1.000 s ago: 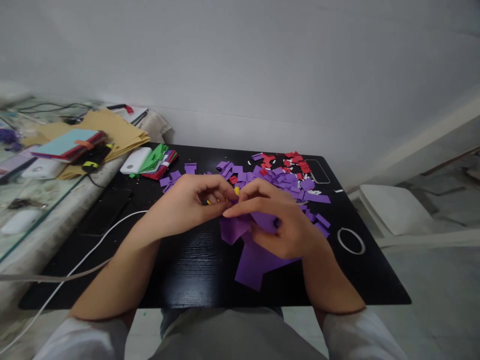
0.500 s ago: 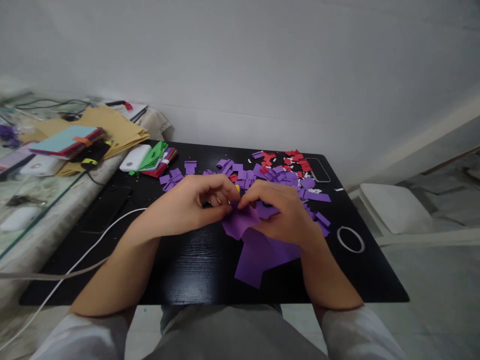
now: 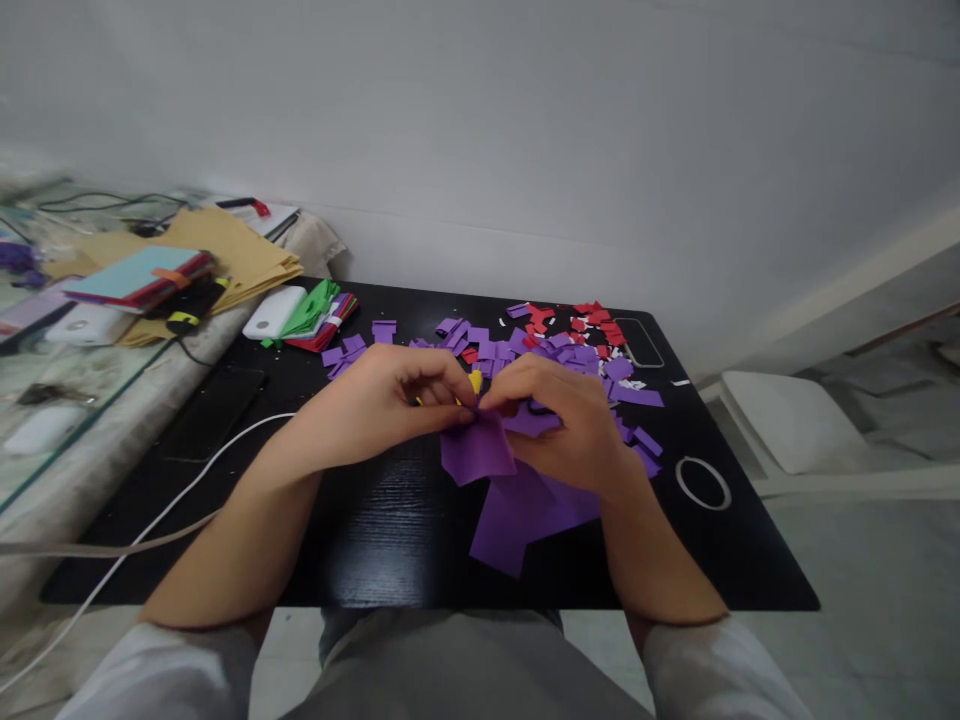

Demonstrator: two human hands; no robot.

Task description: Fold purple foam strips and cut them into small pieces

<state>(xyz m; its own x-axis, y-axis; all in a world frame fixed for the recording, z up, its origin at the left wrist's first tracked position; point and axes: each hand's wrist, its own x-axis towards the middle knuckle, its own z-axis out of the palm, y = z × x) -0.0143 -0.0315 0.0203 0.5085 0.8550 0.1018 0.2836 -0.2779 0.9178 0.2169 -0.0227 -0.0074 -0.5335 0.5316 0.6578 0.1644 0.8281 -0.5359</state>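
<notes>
A small piece of purple paper [image 3: 478, 452] hangs between my two hands above the table. My left hand [image 3: 409, 400] pinches its upper edge between thumb and forefinger. Close beside it, my right hand [image 3: 559, 415] grips the same edge, fingertips almost touching the left ones. Beneath the right hand lies a larger purple sheet [image 3: 506, 525] with an angular cut outline. Something yellow [image 3: 475, 381] shows behind the fingertips, and a dark curved part peeks out by the right fingers; most of both is hidden.
Purple paper pieces [image 3: 491, 350] and red scraps [image 3: 596, 315] litter the back of the black table [image 3: 375, 550]. A white ring [image 3: 703, 483] lies at right. At left are a phone [image 3: 217, 412], a white cable [image 3: 202, 490] and green and red paper bundles [image 3: 311, 308].
The small purple paper has turned and now hangs flatter and more squarely below my fingertips. Both hands have shifted only slightly. More of the yellow thing shows between them.
</notes>
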